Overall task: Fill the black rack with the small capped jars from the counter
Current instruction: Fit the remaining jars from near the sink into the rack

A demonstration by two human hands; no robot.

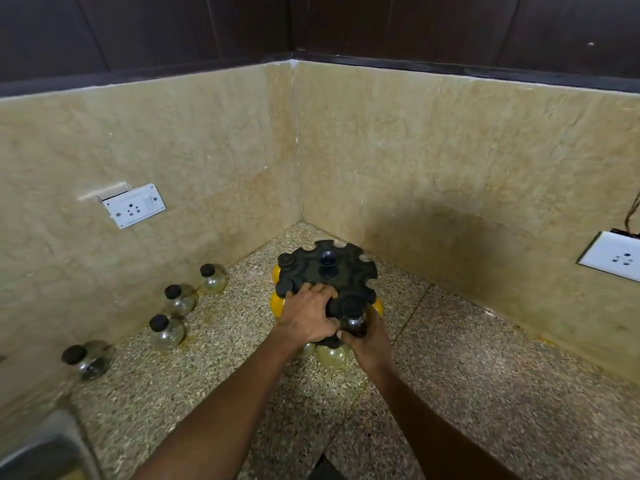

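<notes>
The black rack (pixel 329 268) stands in the counter's corner, its round top notched with slots. Yellow-filled jars (pixel 276 303) hang in its lower tier and one black cap (pixel 285 259) fills a top slot at the left. My left hand (pixel 308 313) rests on the rack's near rim with fingers curled over it. My right hand (pixel 367 336) grips a dark capped jar (pixel 354 322) at a near top slot. Several clear jars with black caps stand along the left wall: (pixel 213 278), (pixel 178 299), (pixel 166 332), (pixel 88 358).
A white wall socket (pixel 133 206) sits on the left backsplash, another socket (pixel 614 258) on the right wall. A steel sink edge (pixel 38 452) shows at bottom left. The speckled counter (pixel 485 393) stretches to the right.
</notes>
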